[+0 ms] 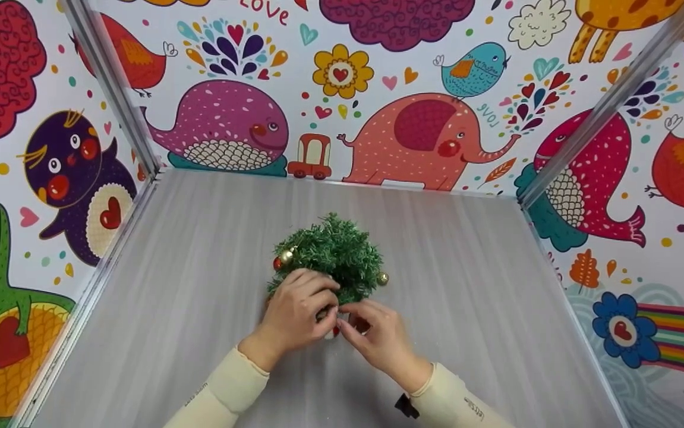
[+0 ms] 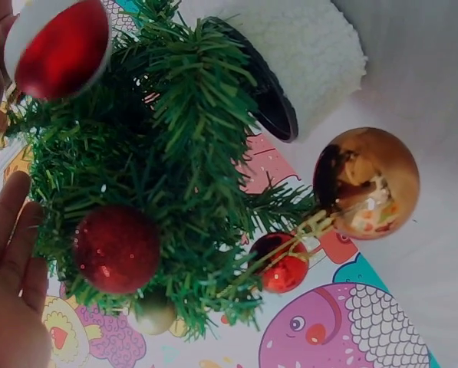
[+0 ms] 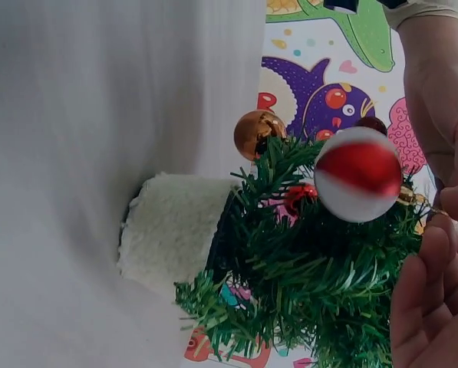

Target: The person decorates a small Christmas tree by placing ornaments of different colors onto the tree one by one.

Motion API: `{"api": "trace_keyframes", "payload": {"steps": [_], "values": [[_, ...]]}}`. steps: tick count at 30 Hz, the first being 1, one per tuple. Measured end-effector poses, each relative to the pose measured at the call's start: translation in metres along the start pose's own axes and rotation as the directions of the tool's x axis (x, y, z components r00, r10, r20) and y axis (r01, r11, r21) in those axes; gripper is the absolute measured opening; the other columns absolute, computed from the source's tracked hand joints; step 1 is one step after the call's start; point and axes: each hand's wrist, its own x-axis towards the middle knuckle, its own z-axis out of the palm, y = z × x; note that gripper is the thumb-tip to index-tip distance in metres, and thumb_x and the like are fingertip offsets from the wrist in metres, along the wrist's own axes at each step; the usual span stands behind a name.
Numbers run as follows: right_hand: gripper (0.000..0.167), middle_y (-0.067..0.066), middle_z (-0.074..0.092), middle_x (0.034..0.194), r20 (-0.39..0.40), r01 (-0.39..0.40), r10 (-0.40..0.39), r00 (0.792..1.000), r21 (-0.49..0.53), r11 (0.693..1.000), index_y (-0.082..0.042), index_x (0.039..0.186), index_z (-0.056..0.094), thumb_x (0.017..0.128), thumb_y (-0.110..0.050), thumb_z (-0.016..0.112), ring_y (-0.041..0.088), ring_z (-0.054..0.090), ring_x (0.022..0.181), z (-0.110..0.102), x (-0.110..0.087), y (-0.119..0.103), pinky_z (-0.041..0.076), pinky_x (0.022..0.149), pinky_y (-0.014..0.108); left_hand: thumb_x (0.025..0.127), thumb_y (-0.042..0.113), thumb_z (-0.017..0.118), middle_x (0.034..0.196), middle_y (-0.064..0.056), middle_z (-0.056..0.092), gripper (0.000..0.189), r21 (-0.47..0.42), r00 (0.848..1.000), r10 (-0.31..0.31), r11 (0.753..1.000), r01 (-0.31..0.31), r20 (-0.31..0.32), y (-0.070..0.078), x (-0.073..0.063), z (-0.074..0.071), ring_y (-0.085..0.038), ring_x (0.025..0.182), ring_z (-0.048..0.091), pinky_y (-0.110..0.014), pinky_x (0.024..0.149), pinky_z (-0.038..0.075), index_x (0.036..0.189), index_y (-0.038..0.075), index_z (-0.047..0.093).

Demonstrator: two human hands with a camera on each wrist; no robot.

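A small green artificial Christmas tree (image 1: 347, 255) stands on the table, its base wrapped in white fuzzy material (image 3: 175, 230). In front of its near side, my left hand (image 1: 303, 306) and right hand (image 1: 380, 336) meet fingertip to fingertip. A red-and-white bauble (image 3: 359, 175) hangs just below them, mostly covered in the head view. Its thin gold string (image 3: 422, 201) runs up to the fingertips, where both hands pinch it close against the branches. Around the tree hang a shiny gold bauble (image 2: 367, 182), a glittery red bauble (image 2: 116, 248) and a shiny red bauble (image 2: 281, 263).
The grey wood-grain table (image 1: 199, 238) surrounds the tree. Behind it and at both sides rise panels printed with cartoon animals (image 1: 229, 128), joined by metal corner posts (image 1: 113, 83). Another small gold bauble (image 1: 383, 278) sticks out at the tree's right side.
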Motion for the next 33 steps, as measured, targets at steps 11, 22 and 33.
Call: {"api": "trace_keyframes", "payload": {"steps": [11, 22, 33], "values": [[0.013, -0.011, 0.062, 0.079, -0.043, 0.033, -0.031, 0.999, 0.039, 0.999, -0.017, 0.095, 0.072, 0.088, -0.006, 0.074, 0.000, 0.057, 0.064, 0.005, 0.003, 0.001, 0.048, 0.055, 0.015, 0.080, 0.014, 0.071, 0.101, 0.001, 0.071, 0.006, -0.011, 1.000, 0.000, 1.000, 0.000, 0.002, 0.000, 0.001, 0.000, -0.019, 0.100, 0.064, -0.040, 0.096, 0.046, 0.075, 0.017, 0.070], [0.015, -0.008, 0.064, 0.079, -0.090, 0.044, -0.039, 0.995, 0.053, 0.998, -0.016, 0.092, 0.071, 0.086, -0.001, 0.073, 0.001, 0.058, 0.062, -0.001, 0.003, 0.007, 0.050, 0.054, 0.016, 0.077, 0.014, 0.072, 0.099, 0.001, 0.071, 0.006, 0.019, 1.000, 0.019, 1.000, -0.019, 0.003, -0.002, 0.002, 0.002, -0.020, 0.097, 0.064, -0.039, 0.094, 0.046, 0.073, 0.017, 0.069], [0.018, -0.008, 0.064, 0.079, -0.134, 0.083, -0.081, 0.988, 0.007, 0.997, -0.015, 0.090, 0.069, 0.083, 0.001, 0.073, 0.001, 0.060, 0.064, -0.006, 0.004, 0.010, 0.052, 0.053, 0.019, 0.076, 0.014, 0.073, 0.098, 0.001, 0.071, 0.006, 0.044, 1.000, 0.015, 0.999, -0.014, -0.005, -0.001, 0.005, 0.007, -0.020, 0.097, 0.065, -0.039, 0.095, 0.045, 0.072, 0.016, 0.069]]}}
